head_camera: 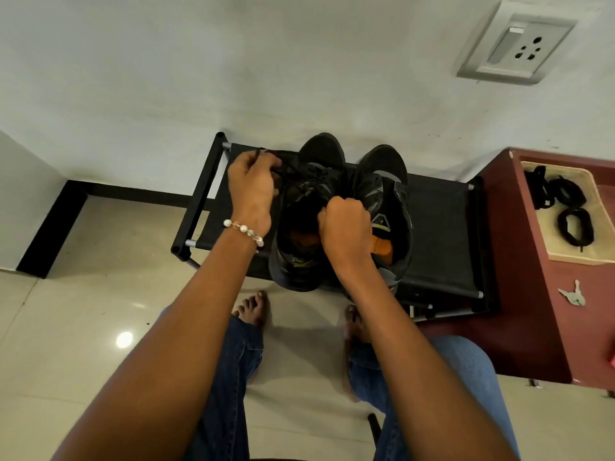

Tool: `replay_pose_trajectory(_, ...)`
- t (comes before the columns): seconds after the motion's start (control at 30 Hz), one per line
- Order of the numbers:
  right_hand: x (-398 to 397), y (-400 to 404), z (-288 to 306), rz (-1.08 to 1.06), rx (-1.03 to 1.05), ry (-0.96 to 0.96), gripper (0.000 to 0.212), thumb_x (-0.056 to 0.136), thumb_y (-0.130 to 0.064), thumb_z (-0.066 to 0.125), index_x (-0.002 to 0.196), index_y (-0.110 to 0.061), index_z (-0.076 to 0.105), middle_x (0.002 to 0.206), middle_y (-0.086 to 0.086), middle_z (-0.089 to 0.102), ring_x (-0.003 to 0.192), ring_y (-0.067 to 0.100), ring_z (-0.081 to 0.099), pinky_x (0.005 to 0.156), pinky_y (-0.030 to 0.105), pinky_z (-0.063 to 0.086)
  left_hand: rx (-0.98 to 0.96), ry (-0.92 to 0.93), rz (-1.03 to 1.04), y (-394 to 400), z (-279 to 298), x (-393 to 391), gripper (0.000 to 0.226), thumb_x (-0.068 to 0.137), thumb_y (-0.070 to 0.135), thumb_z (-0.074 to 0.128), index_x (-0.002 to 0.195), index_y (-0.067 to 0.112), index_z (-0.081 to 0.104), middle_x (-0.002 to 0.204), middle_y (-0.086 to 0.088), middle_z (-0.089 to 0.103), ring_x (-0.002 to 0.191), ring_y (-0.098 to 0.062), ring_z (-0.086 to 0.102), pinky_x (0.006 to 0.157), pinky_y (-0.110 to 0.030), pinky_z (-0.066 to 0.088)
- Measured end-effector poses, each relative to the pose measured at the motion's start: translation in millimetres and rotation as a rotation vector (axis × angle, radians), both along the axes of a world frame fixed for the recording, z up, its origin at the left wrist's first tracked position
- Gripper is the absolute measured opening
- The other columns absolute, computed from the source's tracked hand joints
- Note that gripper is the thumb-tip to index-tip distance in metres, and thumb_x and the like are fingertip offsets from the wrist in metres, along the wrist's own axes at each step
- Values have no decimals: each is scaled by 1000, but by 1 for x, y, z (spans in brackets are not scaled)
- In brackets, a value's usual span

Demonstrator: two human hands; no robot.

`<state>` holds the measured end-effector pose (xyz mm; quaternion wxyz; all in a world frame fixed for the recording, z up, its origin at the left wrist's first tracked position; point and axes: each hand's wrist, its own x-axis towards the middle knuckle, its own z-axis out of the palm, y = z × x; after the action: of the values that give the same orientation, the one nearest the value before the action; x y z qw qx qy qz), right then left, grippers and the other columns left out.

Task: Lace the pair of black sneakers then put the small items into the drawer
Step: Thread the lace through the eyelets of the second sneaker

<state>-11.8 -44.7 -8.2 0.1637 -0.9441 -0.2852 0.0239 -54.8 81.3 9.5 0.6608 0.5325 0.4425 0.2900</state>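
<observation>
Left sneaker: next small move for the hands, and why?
Probably draw the lace snug. The left hand pinches it out to the side of the left sneaker; the right hand is fisted at that shoe's opening, apparently gripping it. The right sneaker waits.

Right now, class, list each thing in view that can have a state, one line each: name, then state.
left hand: fingers curled round a black lace, pulling it leftward
right hand: fist closed at the left sneaker's opening
left sneaker: on the rack, partly laced
right sneaker: on the rack, no lace visible
tray: holds coiled black items
keys: lying on the red cabinet
</observation>
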Motion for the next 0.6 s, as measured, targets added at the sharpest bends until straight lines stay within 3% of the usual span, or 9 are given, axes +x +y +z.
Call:
replay_pose_trajectory(0.07,0,1,-2,-6,2,-12,24,100,-15,47,96,0,65,93,15,63,86,30,62,62,29,34,-57,-3,133,11,4,-5,10,87,8,58,90,15,64,78,-2,64,60,-8,56,52,-24,45)
replay_pose_trajectory(0.13,0,2,-4,-16,-2,-12,23,100,-14,47,95,-1,64,91,14,62,84,29,61,60,29,35,-69,76,201,21,-1,-10,24,86,4,56,108,13,61,96,-9,67,64,-10,57,51,-22,45)
replay_pose_trajectory(0.2,1,2,-5,-22,-6,-11,22,100,-13,47,94,0,64,88,13,61,83,29,61,59,29,35,16,283,137,23,-9,-13,40,85,5,57,124,15,52,116,-13,60,82,-15,59,64,-26,50)
replay_pose_trajectory(0.27,2,3,-5,-12,-15,-22,22,100,-11,46,94,0,64,86,12,60,83,30,62,59,29,36,217,523,43,19,-12,-14,49,87,8,57,133,19,46,131,-12,47,106,-24,54,87,-36,50)
replay_pose_trajectory(0.37,1,3,-5,-1,-29,-21,23,101,-13,43,100,1,62,93,15,63,86,32,63,61,29,36,617,596,-47,14,-3,-11,40,90,24,58,130,26,53,136,-8,41,121,-30,44,101,-46,40)
replay_pose_trajectory(0.43,1,4,-6,0,-20,-34,25,101,-16,43,109,1,60,100,18,64,91,34,63,62,31,36,779,530,-351,13,-5,-8,39,87,42,61,124,31,59,130,-5,50,121,-28,46,101,-49,39)
replay_pose_trajectory(0.5,2,5,-7,4,-7,-51,27,102,-20,43,115,-2,59,103,18,64,92,35,63,63,33,38,816,589,-635,9,-9,-7,35,84,51,64,116,37,65,123,0,58,118,-24,51,98,-54,42)
replay_pose_trajectory(0.6,3,5,-9,3,-6,-50,27,103,-22,44,114,-2,59,102,18,64,91,34,64,63,33,40,766,536,-664,6,-9,-6,20,83,43,70,97,29,72,103,4,68,99,-16,61,89,-47,51)
